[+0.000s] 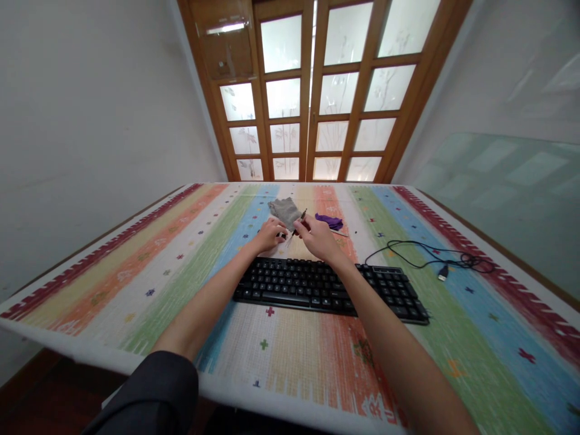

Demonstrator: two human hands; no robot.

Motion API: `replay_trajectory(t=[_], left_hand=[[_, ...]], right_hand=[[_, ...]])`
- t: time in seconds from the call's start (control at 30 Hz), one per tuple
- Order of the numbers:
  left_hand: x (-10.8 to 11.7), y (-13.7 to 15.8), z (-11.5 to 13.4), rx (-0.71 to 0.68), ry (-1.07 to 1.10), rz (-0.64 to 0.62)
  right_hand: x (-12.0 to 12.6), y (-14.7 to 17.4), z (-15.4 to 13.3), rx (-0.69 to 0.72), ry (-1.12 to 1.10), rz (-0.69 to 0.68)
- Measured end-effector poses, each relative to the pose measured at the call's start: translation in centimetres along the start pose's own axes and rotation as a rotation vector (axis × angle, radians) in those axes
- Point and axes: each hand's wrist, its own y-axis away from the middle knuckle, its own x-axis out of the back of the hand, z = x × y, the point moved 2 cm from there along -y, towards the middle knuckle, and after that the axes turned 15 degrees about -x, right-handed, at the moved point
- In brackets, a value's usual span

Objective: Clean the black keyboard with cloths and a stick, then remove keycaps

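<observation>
A black keyboard [294, 284] lies on the table in front of me, below both hands. My right hand [317, 237] is closed in a pinch around a slim dark pen-like tool [303, 214], held at a slant with a fine, wire-like end pointing down. Just left of it, my left hand [270, 234] has its fingers curled near the tool's lower end. Something small and dark shows at those fingertips, too small to name. Behind the hands lies a folded grey cloth [285, 210]. A crumpled purple cloth-like item [329, 222] rests right of my right hand.
The keyboard's black cable [421, 244] coils to the right and ends in a USB plug [443, 273]. A thin dark stick [339, 233] lies beside the purple item. A striped tablecloth [181, 254] covers the table. Wood-framed glass doors [312, 90] stand beyond.
</observation>
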Motion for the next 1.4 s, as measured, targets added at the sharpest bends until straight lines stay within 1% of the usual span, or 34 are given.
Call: replay_trajectory(t=[0.33, 0.43, 0.67, 0.83, 0.97, 1.13, 1.27, 1.4], left_hand=[[-0.4, -0.2, -1.1, 0.027, -0.027, -0.005], [-0.5, -0.2, -1.2, 0.032, -0.037, 0.003], [-0.7, 0.1, -1.0, 0.037, -0.049, 0.036], [-0.3, 0.5, -0.4, 0.046, -0.052, 0.081], [0.7, 1.1, 0.8, 0.029, -0.042, 0.111], [1.8, 2.9, 3.6, -0.041, 0.008, 0.101], [2.0, 4.6, 5.9, -0.065, 0.046, 0.103], [1.9, 5.9, 7.5, -0.059, 0.081, 0.127]], right_hand=[[0.0, 0.2, -0.2, 0.011, 0.012, -0.026], [0.0, 0.3, -0.3, 0.013, 0.037, -0.055], [-0.1, 0.4, -0.5, 0.054, 0.134, -0.127], [-0.2, 0.5, -0.5, 0.068, 0.181, -0.181], [-0.3, 0.5, -0.4, 0.105, 0.244, -0.208], [-0.1, 0.3, 0.1, 0.155, 0.284, -0.277], [0.2, 0.4, 0.3, 0.121, 0.243, -0.333], [0.4, 0.7, 0.2, 0.053, 0.166, -0.379]])
